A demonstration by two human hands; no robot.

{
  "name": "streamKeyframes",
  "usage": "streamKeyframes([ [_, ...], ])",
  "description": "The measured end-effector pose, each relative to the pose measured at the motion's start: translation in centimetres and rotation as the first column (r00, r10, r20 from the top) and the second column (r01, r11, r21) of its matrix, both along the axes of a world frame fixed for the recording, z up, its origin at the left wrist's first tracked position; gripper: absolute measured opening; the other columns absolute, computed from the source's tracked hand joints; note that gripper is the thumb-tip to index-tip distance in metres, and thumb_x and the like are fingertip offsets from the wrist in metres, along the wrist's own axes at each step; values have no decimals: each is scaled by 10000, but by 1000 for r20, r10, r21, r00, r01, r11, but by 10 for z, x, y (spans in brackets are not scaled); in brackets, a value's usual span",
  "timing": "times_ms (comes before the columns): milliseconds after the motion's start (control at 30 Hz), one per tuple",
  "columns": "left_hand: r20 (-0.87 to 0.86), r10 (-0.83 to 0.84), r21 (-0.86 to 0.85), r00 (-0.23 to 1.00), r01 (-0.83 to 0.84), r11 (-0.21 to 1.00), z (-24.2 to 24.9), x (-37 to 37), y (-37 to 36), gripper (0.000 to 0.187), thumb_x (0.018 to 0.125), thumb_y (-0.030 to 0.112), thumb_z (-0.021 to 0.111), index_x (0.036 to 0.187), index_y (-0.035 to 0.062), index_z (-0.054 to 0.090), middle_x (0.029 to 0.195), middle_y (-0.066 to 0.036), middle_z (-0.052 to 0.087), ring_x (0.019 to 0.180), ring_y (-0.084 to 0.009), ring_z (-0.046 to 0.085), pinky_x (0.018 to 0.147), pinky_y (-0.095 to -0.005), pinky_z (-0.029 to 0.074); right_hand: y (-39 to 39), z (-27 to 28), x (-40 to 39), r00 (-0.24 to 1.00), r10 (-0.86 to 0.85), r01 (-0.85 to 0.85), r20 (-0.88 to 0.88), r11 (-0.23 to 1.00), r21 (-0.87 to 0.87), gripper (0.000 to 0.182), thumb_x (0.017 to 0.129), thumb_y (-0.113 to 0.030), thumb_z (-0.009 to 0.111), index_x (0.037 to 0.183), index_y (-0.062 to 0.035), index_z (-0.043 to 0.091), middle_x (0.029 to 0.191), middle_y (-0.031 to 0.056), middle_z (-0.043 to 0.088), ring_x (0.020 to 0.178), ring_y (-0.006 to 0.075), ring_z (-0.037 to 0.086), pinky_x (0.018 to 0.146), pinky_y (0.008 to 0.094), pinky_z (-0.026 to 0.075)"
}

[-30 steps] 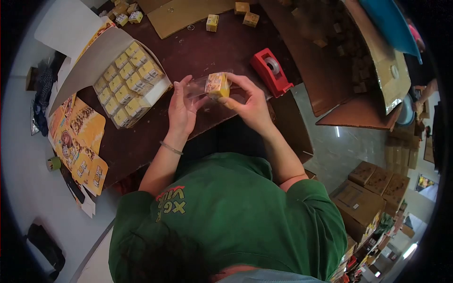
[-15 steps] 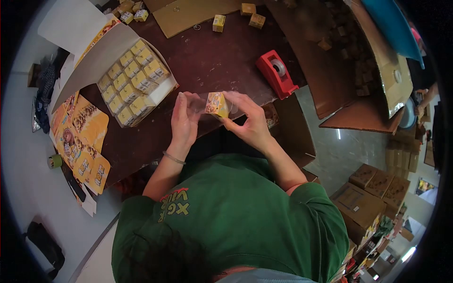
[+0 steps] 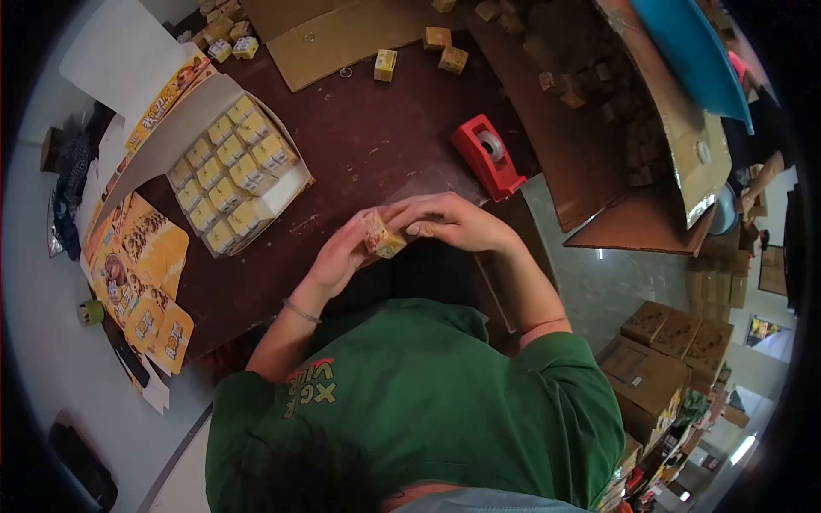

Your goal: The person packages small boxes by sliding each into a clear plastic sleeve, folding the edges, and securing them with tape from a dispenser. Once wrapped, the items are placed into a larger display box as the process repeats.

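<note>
A small yellow box [image 3: 384, 238] with printed sides is held between my two hands at the table's near edge. My left hand [image 3: 344, 245] is closed around its left side. From the right, my right hand [image 3: 453, 221] closes over the same box, fingers across its top and thumb beside it. Part of the box is hidden by the fingers. To the left stands an open display carton [image 3: 293, 188] holding rows of small yellow boxes [image 3: 229, 152], with a bare white space at its near right corner.
A red tape dispenser [image 3: 489, 160] stands right on the dark table [image 3: 342, 128]. Loose small boxes [image 3: 386, 65] lie at the back. A large cardboard box [image 3: 590, 184] with small boxes inside is on the right; flat printed yellow card [image 3: 141, 269] lies left.
My hands have come closer together and lower toward my body. The box has tilted, and my right fingers now lie across it. Clear film seen around the box earlier is hard to make out.
</note>
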State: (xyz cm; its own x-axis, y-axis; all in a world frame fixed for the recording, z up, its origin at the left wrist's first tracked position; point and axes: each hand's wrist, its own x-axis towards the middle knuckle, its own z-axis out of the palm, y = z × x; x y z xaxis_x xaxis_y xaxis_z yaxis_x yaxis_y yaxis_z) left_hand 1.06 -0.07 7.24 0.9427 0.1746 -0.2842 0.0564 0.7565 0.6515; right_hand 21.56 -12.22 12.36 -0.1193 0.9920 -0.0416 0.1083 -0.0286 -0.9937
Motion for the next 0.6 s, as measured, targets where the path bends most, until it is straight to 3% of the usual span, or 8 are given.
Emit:
streamKeyframes([
  [33,55,-121,1,991,121,993,-3,3,12,567,963,254,615,1435,31,395,1344,-59,504,1229,-145,493,1053,-320,395,7,4,12,995,101,-100,22,994,-46,213,923,-40,609,1121,0,673,1207,130,652,1135,255,612,985,368,465],
  [133,63,-308,215,949,288,933,-17,14,43,650,847,156,741,1402,35,424,1290,-45,536,1204,-133,506,1048,-316,395,49,20,38,923,383,-382,37,924,-32,225,881,-65,678,1092,13,677,1137,121,677,1068,222,629,947,342,482],
  [167,-9,-162,339,987,155,928,-7,21,43,615,787,78,765,1323,47,465,1215,-42,569,1176,-146,522,1045,-317,394,65,19,58,934,358,-358,2,933,34,254,879,-94,696,1112,5,675,1131,102,681,1052,184,626,942,318,483],
  [233,-3,190,746,982,-124,654,-22,40,38,529,774,36,754,1231,48,488,1178,-69,595,1175,-189,542,1041,-326,400,98,15,110,980,-105,128,169,983,-133,389,917,-288,675,1213,-37,652,1115,107,692,1025,183,634,915,321,487],
  [300,-14,317,888,948,-133,440,-53,49,41,538,751,61,782,1204,38,491,1201,-139,593,1203,-270,537,1029,-355,418,134,-4,170,480,-359,585,801,811,14,486,884,-347,688,1227,-7,626,1124,152,690,1031,258,665,905,344,507],
  [367,-38,389,945,921,-94,314,-60,53,35,582,732,145,819,1207,37,502,1190,-155,585,1170,-331,524,1005,-402,433,164,-50,232,203,-379,627,903,758,177,516,849,-347,697,1245,-24,620,1166,198,660,1081,348,632,923,404,503],
  [433,1,408,991,913,-54,120,-62,56,30,602,722,191,830,1208,35,512,1197,-151,575,1152,-352,512,998,-421,427,187,-53,244,220,-390,582,894,788,201,503,842,-329,694,1241,-32,625,1181,200,653,1101,363,618,929,428,499],
  [600,47,385,998,922,-64,30,-50,64,34,599,707,210,828,1202,54,529,1225,-137,567,1209,-332,503,1030,-441,370,269,-62,259,312,-486,576,816,780,244,540,847,-373,682,1270,-47,598,1207,204,638,1120,370,604,942,450,491],
])
